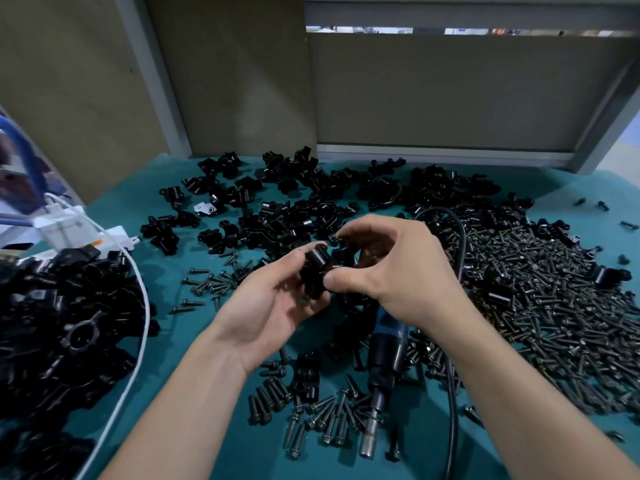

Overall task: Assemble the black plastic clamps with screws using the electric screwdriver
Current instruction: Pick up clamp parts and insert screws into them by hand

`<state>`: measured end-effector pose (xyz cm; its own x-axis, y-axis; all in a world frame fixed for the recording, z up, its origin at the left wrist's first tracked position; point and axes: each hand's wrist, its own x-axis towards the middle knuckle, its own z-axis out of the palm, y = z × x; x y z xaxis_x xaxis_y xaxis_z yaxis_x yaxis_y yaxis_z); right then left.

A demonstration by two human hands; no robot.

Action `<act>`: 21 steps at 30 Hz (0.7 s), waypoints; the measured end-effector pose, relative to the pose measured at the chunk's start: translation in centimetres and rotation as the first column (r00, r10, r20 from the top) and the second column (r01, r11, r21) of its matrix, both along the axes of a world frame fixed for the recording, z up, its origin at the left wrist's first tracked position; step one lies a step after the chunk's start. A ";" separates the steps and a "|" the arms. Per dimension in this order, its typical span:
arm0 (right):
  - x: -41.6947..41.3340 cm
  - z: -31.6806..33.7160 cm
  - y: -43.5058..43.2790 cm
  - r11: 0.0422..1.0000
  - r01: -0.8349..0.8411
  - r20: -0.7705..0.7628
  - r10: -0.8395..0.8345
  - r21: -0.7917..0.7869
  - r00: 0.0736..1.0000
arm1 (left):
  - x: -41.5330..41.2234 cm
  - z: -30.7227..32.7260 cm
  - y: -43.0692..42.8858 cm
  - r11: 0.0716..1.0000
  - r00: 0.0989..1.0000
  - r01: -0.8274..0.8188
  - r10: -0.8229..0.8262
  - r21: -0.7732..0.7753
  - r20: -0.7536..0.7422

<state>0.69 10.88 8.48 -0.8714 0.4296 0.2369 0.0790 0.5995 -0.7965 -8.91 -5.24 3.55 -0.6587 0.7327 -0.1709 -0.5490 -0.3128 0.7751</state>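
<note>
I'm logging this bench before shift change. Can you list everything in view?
Teal mat: one, teal, covering the bench.
Loose black plastic clamp pieces: many, black, scattered across the mat's far side.
Dark metal screws: large heap, dark grey, right; smaller scatters centre and front.
Blue-and-black electric screwdriver: one, lying on the mat, centre front.
Black power cable: one, black, curving beside the screwdriver.
Pile of black plastic parts: one, black, left edge.
White cable: one, white, draped over that pile.
Held black plastic clamp: one, black, centre, above the mat.
Left hand: one, cradles the clamp.
Right hand: one, fingers pinch the clamp.
</note>
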 end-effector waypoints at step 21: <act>-0.4 -2.3 -1.4 0.998 -0.060 -0.087 0.058 -0.014 0.994 | 0.1 -0.5 1.4 1.000 0.981 -0.002 0.000 -0.009 -0.193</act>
<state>0.32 9.49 6.18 -0.8717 0.3828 0.3060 -0.0260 0.5875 -0.8088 -8.77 -3.82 3.09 -0.6804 0.7313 -0.0472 -0.3890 -0.3059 0.8690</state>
